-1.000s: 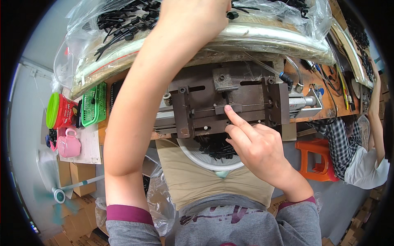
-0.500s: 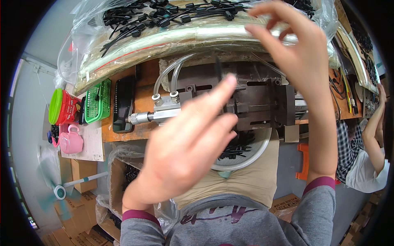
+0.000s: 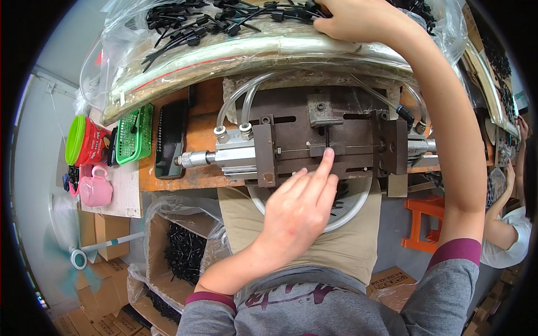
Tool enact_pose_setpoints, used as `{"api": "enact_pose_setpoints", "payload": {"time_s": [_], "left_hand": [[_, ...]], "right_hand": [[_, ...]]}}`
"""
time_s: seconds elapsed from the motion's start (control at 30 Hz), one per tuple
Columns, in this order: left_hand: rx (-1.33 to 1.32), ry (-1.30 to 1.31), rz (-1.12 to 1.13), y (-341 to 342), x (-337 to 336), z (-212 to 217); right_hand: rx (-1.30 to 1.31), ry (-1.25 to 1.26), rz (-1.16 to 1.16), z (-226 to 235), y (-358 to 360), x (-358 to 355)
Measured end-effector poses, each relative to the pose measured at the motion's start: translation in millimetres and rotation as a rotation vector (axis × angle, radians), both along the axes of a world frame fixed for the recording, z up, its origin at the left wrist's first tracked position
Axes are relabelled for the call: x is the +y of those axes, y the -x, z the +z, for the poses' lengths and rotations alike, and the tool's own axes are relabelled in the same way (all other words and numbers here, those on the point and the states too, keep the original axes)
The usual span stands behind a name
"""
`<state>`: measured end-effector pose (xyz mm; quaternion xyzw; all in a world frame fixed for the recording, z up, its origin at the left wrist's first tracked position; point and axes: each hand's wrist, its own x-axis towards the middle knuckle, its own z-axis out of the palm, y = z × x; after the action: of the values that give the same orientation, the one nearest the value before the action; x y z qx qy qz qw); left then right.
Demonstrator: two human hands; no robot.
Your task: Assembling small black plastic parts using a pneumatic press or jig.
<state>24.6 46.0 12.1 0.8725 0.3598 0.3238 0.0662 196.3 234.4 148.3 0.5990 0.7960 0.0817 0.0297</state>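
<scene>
My left hand [image 3: 300, 207] reaches over the metal fixture [image 3: 294, 159] with its index finger stretched out and the other fingers loosely bent. That fingertip presses at the small centre block, where a thin black piece [image 3: 328, 136] stands in line with it. My right hand [image 3: 358, 21] is at the pile of black cable ties [image 3: 224, 19] at the far side. Its thumb and finger close around the end of one tie, partly cut off by the upper edge. Silver cylinders [image 3: 238, 155] with clear air hoses [image 3: 227, 109] flank the fixture.
Below the fixture, a white basket [image 3: 358, 210] with black pieces rests on my lap. At left stand a green basket [image 3: 134, 137], a red tub [image 3: 92, 147], a pink cup [image 3: 96, 189] and a lined carton [image 3: 185, 252]. An orange stool [image 3: 417, 224] and another person [image 3: 507, 235] are at right.
My right hand has moved up and left to the cable tie pile. My left hand has moved right and down, bringing its index fingertip to the centre block and uncovering the fixture.
</scene>
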Motion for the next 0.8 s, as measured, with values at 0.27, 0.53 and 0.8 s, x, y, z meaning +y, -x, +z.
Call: {"api": "enact_pose_setpoints", "payload": {"time_s": [0.27,0.53,0.8], "left_hand": [[0.010,0.029,-0.001,0,3,1],[-0.095,0.227,-0.039,5,3,29],[-0.413,-0.191,-0.058,-17,46,53]], "right_hand": [[0.152,-0.285,0.165,-10,-31,-24],[0.948,-0.001,-0.160,17,-44,-30],[1.412,0.145,-0.201,-18,-56,-6]]}}
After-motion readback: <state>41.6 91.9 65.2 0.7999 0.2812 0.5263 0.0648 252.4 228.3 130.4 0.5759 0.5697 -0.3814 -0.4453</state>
